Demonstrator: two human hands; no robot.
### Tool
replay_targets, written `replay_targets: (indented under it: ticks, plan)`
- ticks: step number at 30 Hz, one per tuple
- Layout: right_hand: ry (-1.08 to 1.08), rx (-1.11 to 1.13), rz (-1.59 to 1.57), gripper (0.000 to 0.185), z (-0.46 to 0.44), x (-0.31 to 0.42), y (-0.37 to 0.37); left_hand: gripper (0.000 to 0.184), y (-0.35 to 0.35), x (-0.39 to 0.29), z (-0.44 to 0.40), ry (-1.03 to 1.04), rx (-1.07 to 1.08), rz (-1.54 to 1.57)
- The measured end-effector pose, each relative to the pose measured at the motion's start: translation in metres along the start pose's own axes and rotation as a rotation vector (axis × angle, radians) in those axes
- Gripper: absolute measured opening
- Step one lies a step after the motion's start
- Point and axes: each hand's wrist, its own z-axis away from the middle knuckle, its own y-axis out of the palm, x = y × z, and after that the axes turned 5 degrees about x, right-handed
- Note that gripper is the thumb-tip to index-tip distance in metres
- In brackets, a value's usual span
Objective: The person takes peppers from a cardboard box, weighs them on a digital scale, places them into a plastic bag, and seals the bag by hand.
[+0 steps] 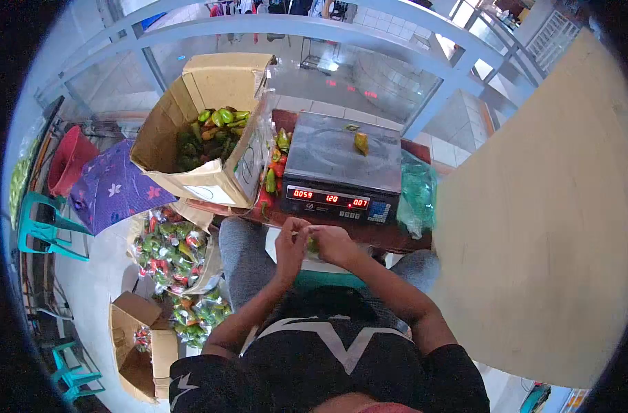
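My left hand (pixel 293 248) and my right hand (pixel 332 246) meet in front of the digital scale (pixel 343 155), above my lap. Both have their fingers pinched together at the top of what looks like a clear plastic bag (pixel 313 245) with something green in it; the fingers hide most of it. On the scale's metal plate lies an orange-green pepper (pixel 361 143), with a small green scrap (pixel 352 127) behind it. Red digits glow on the display (pixel 328 198). Left of the scale, red and green peppers (pixel 277 167) lie on the table.
A cardboard box (pixel 211 186) of green peppers stands at the left. Green plastic bags (pixel 417 196) lie right of the scale. Bagged peppers (pixel 169 248) and an open carton (pixel 132 358) are on the floor at left. A large cardboard sheet (pixel 541 227) fills the right side.
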Motion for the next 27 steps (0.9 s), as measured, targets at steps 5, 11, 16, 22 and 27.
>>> replay_targets:
  ticks: [5,11,16,22,27]
  plan:
    - [-0.018,-0.077,-0.369,0.028,0.005,0.016,-0.015,0.006,-0.001,0.003,0.001,-0.102,-0.002,0.11]
    - [-0.355,0.04,-0.323,0.023,0.0,-0.006,-0.076,0.005,-0.025,-0.005,-0.005,-0.096,-0.088,0.242]
    - [0.076,-0.733,0.01,0.029,-0.039,-0.088,-0.131,0.005,-0.034,-0.02,-0.004,-0.134,-0.07,0.356]
    - [0.218,-0.525,0.405,0.04,-0.075,-0.169,-0.129,0.007,-0.039,-0.042,-0.013,-0.112,-0.063,0.428]
    - [0.194,-0.629,0.097,0.037,-0.071,-0.188,-0.115,0.008,-0.048,-0.046,-0.021,-0.123,-0.037,0.474]
